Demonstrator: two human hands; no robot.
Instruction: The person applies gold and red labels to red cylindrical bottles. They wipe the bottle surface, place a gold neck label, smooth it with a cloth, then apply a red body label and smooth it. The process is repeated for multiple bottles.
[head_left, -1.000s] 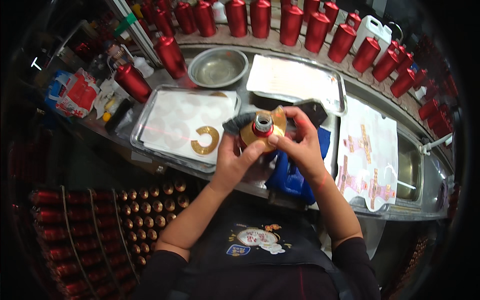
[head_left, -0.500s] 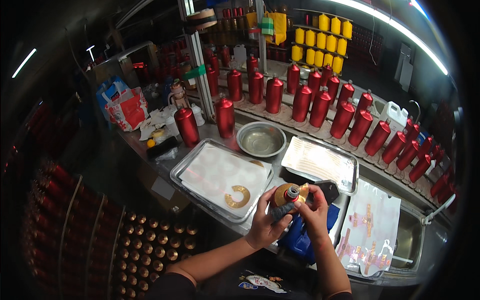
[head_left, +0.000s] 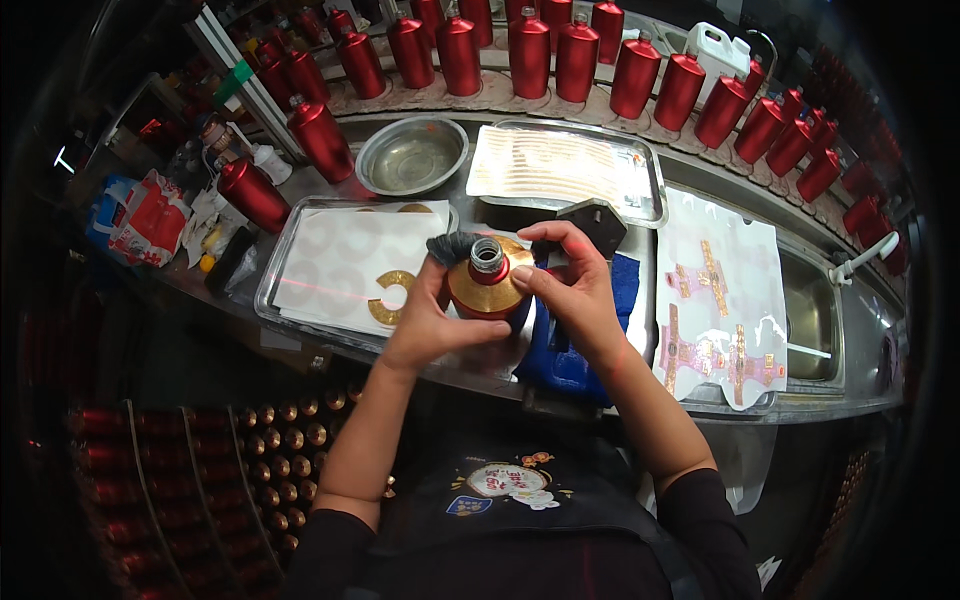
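Observation:
My left hand [head_left: 428,325] grips a red metal bottle [head_left: 487,262], its threaded neck tilted toward me. A dark wrap [head_left: 453,245] covers one of its fingers. Over the bottle's shoulder lies a gold ring-shaped label [head_left: 480,294]. My right hand [head_left: 582,305] closes on the shoulder's right side, thumb pressing the gold label by the neck and fingers curled at its far edge. Left of the bottle, a C-shaped gold label [head_left: 378,310] sits on a white backing sheet [head_left: 335,255] in a metal tray [head_left: 268,285]. A blue padded piece [head_left: 560,370] is below the hands.
Behind are a metal bowl [head_left: 411,160], a tray of striped label strips [head_left: 545,165] and a dark block [head_left: 597,226]. A sheet with gold-patterned labels [head_left: 715,225] lies right, beside a sink [head_left: 810,330]. Red bottles [head_left: 530,55] line the far conveyor; gold-topped bottles [head_left: 290,440] stand lower left.
The view has tipped down and shifted. The bottle has turned more upright, showing its gold shoulder. My right thumb now presses the label beside the neck; both hands stay on the bottle.

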